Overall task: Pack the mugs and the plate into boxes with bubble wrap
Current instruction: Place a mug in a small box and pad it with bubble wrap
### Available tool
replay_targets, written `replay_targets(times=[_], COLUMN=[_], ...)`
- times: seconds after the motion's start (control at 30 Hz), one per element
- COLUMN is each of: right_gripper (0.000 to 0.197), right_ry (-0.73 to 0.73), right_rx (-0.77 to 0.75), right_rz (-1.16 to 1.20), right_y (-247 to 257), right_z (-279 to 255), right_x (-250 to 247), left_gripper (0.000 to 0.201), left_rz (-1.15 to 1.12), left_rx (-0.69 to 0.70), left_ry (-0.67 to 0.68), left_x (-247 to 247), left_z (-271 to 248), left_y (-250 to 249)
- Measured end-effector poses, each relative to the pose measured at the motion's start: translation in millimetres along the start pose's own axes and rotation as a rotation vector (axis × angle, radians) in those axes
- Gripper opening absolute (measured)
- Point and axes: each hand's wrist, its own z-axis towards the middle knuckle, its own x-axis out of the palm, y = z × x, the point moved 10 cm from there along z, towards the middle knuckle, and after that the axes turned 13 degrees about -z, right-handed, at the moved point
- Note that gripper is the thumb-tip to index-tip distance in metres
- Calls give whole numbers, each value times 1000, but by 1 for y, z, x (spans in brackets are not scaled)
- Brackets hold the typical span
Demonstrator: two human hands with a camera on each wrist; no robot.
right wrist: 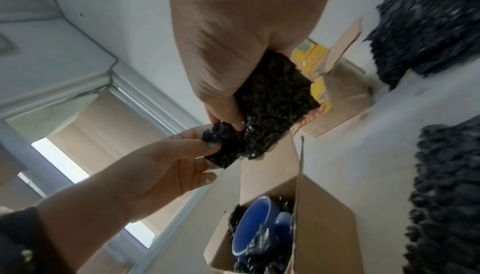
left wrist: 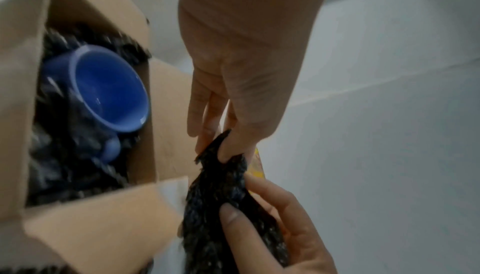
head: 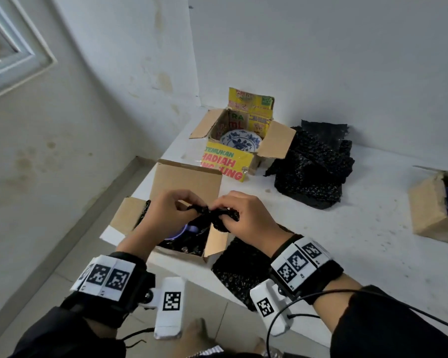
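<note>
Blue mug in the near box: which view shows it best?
Left wrist: the blue mug lies on its side on black bubble wrap, mouth and handle clear. Right wrist shows it partly under wrap. Head view shows only a sliver beneath the hands.

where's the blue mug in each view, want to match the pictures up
Head: blue mug lower centre, mostly hidden under the hands, in the plain box.
Left wrist: mug left of centre, lying in black wrap.
Right wrist: mug bottom centre, in the box.
Shared landmark: the yellow printed box.
</note>
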Motion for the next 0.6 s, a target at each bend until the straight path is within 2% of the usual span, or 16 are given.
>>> replay_targets(times=[0.07,0.2,0.33,0.47,0.5,0.57,0.6], right_gripper=[31,29,23,12,15,41,42], right_ry=[38,175,355,426,414,477,519], right_rx=[-23,-9,-27,-113,-102,-26,-15], right_rz=[-42,-79,-218,-502,-588,-666,-700], right_y=[10,18,21,23,18,-1,-5], right_z=[10,20,16,7,7,4,1], right_x=[19,60,98,124,129,149,155], left_gripper=[24,32,28,45,48,45,43], left_rz=[46,32,-26,-321,-380,-441,-461], left_rx=[0,-9,8,-185,-214,-239,-236], left_ry=[-32,-102,-237,-235,-225,-179,-152], left_x=[-21,-56,-86,-88,-88,-83,-81], left_z=[-7,-17,-31,-37,-35,-30,-27], left_y=[9,42,72,106,113,117,117])
